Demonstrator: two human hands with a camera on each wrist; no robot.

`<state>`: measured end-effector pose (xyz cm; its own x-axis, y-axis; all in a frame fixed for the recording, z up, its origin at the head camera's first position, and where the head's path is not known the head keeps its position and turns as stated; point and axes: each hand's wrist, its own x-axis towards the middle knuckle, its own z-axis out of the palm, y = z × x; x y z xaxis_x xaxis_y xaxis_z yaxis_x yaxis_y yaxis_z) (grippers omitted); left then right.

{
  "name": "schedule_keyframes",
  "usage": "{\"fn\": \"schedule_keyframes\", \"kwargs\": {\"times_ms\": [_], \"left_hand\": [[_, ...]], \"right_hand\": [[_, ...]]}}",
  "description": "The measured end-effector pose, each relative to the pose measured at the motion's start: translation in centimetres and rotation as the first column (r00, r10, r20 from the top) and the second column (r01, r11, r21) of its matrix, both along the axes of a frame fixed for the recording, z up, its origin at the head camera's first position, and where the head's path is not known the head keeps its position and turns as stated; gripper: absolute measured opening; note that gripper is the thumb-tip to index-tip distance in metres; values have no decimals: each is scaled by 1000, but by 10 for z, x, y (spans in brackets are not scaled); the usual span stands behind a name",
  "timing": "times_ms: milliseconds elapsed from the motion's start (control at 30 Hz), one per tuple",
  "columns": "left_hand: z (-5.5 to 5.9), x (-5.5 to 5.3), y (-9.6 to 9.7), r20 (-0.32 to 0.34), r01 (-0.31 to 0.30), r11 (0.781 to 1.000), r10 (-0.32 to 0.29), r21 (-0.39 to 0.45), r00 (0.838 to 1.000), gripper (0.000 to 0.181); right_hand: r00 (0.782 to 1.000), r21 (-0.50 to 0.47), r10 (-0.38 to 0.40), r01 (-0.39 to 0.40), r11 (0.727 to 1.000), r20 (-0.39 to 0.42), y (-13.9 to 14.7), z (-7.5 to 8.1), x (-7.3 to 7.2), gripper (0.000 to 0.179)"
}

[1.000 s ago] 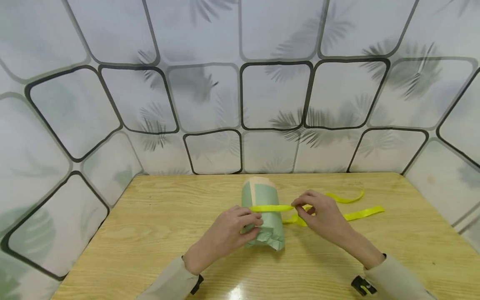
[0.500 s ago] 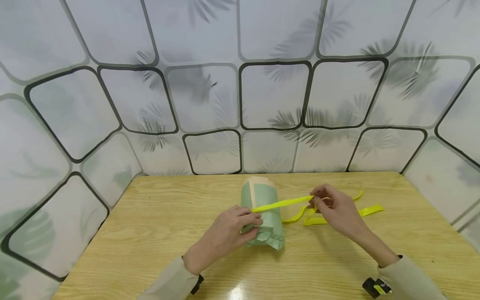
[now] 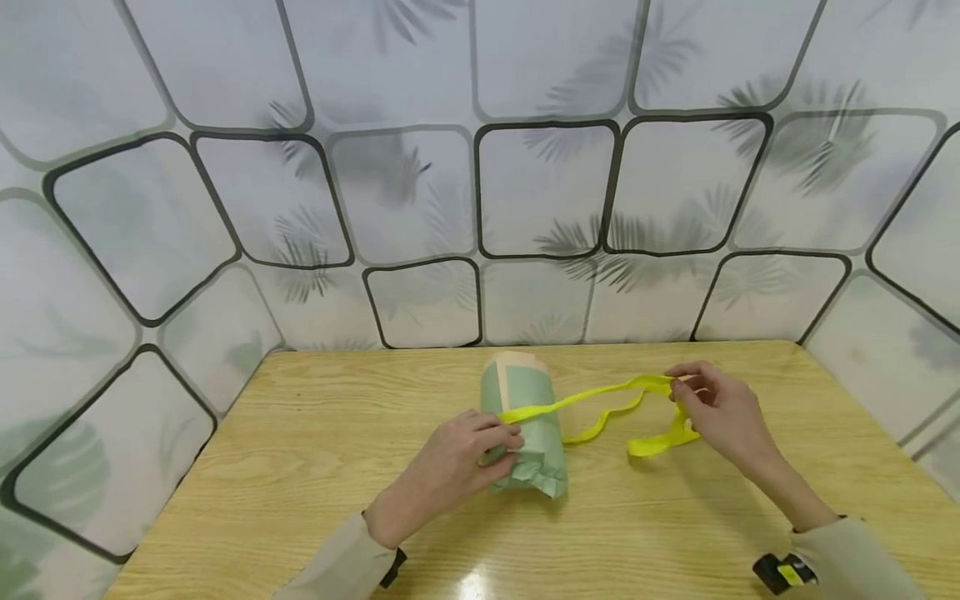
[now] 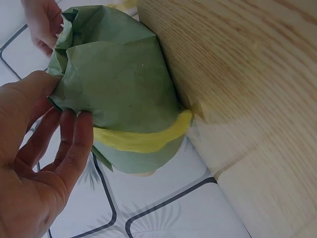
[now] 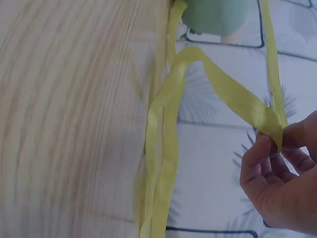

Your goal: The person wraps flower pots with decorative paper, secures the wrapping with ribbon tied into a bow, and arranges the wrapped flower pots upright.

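A green paper-wrapped bundle [image 3: 528, 392] lies on the table, its crumpled end toward me. My left hand [image 3: 465, 458] grips its left side; in the left wrist view the thumb and fingers [image 4: 79, 134] hold the paper near the folded end. A yellow ribbon [image 3: 577, 399] crosses the top of the bundle from under the left fingertips. To the right, my right hand [image 3: 723, 412] pinches the ribbon between thumb and fingers. Seen from the right wrist, the ribbon [image 5: 237, 99] loops down from those fingertips, and its loose lengths hang or lie by the table.
The wooden table [image 3: 360, 400] carries the bundle and the slack ribbon. Behind it and at both sides stands a pale curtain-like backdrop [image 3: 547, 192] with dark rounded squares and leaf prints. Light sleeves with dark wrist straps cover both forearms.
My right hand has moved right and slightly away along the ribbon, lifting the loose lengths and drawing them rightward. The left hand and the bundle have stayed in place.
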<state>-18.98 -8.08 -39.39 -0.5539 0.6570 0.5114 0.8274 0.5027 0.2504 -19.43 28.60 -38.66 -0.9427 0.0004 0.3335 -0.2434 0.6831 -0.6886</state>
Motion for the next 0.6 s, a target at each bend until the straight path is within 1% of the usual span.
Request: {"fn": "schedule_keyframes", "kwargs": {"times_ms": [100, 233, 333, 400, 500, 600], "left_hand": [[0, 0, 0, 1, 1, 1000, -1, 1, 1000, 9], [0, 0, 0, 1, 4, 1000, -4, 3, 1000, 9], [0, 0, 0, -3, 5, 1000, -5, 10, 1000, 9], [0, 0, 0, -6, 0, 1000, 0, 14, 1000, 9], [-1, 0, -1, 1, -10, 1000, 10, 21, 1000, 9], [-1, 0, -1, 2, -16, 1000, 16, 23, 1000, 9]], "right_hand": [[999, -16, -35, 35, 999, 29, 11, 0, 0, 25], [997, -37, -50, 52, 998, 57, 24, -4, 1, 30], [995, -17, -61, 63, 998, 81, 33, -7, 0, 33], [992, 9, -69, 68, 998, 110, 37, -9, 0, 35], [984, 68, -60, 49, 996, 169, 43, -13, 0, 37], [967, 98, -10, -15, 995, 256, 48, -16, -1, 44]]}}
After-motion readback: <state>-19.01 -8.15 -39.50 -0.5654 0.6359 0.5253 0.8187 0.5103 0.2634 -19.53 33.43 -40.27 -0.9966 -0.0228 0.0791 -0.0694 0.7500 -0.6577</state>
